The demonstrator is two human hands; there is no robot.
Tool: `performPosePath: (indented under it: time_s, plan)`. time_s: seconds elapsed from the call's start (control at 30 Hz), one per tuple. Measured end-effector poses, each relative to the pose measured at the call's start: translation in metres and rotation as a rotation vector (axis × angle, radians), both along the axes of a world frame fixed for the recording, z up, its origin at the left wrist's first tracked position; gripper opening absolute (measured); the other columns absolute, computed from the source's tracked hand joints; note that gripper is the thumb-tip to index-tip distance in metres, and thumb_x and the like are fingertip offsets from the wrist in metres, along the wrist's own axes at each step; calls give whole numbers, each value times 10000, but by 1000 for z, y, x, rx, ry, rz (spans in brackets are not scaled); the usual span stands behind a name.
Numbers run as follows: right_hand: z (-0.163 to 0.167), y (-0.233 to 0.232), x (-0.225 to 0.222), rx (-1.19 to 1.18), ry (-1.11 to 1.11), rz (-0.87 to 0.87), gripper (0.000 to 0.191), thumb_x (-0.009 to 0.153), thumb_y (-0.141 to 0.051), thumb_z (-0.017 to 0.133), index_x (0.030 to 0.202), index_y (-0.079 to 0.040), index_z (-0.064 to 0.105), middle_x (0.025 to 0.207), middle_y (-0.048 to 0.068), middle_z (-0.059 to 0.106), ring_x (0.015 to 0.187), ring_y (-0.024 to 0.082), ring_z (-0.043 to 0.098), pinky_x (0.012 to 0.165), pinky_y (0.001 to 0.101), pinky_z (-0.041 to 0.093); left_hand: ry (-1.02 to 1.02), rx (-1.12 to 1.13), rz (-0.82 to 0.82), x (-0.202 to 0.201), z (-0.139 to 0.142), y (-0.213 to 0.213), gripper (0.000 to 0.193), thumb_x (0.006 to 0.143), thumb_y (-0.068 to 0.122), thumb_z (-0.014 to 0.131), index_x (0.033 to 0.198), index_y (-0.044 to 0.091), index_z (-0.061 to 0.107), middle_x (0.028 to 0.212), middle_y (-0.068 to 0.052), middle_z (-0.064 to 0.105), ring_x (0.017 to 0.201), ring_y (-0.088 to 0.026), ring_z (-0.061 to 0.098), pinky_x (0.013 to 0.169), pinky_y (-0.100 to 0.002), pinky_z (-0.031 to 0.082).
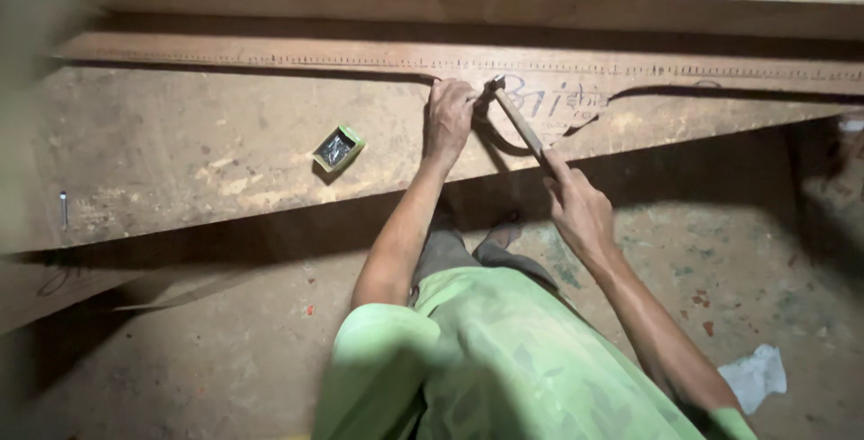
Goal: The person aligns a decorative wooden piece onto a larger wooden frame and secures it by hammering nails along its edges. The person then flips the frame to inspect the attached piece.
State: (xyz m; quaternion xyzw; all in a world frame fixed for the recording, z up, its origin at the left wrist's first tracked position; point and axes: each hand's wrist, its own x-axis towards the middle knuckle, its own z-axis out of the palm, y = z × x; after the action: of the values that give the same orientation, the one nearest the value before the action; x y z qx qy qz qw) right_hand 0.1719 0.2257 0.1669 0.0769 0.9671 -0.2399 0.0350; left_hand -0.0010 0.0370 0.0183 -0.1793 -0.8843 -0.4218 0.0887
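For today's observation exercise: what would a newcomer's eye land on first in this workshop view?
At centre, the right hand holds a wooden-handled hammer over a long board, while the left hand steadies something small at the hammer's head. To the left, a small green box lies on the board.

board (180,148): rough, matt wood | hammer (520,123): wooden handle | box (337,148): glossy green card | floor (738,251): rough, stained concrete

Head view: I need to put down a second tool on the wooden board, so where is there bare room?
The wooden board is bare between the small green box and the nail near its left end. It is crowded by the ruled strip, where the left hand presses and the right hand holds the hammer.
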Motion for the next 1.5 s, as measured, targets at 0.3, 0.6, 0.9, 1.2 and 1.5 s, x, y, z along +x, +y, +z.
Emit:
performPosePath:
  time_s: [0.3,0.6,0.9,1.2,1.5]
  plan:
    - [3,0,4,-315,321,-9,503,972,-20,644,1452,-145,561,1103,182,676,931,331,726,832,401,592,-343,60,201,2,39,-78,365,947,63,591,1302,131,643,1434,-138,544,1359,-309,514,1149,-439,428]
    - [-27,15,27,-399,120,-183,496,1050,-165,577,1530,-103,469,1476,225,577,1360,354,578,1099,410,468,-27,-580,117,33,72,-230,189,883,104,698,1059,85,764,1217,-104,663,1171,-290,590,1077,-478,369]
    - [-29,37,90,-524,-106,-458,575,1041,-178,532,1602,-166,408,785,35,580,647,128,525,601,322,471,0,-840,-91,16,79,-229,114,820,99,735,929,68,742,1065,-84,697,925,-289,688,744,-435,569]
    - [-67,49,143,-650,-77,-641,605,1045,-195,540,1626,-193,373,836,31,579,667,112,528,608,300,483,70,-941,-137,21,76,-228,122,828,113,740,936,58,723,1119,-86,694,896,-267,695,655,-409,582]
    - [-67,59,140,-587,-92,-610,592,1048,-217,529,1619,-185,377,825,48,583,660,139,550,616,315,485,24,-931,-163,19,75,-226,232,831,183,736,1029,61,730,1195,-94,687,1019,-288,711,729,-436,602]
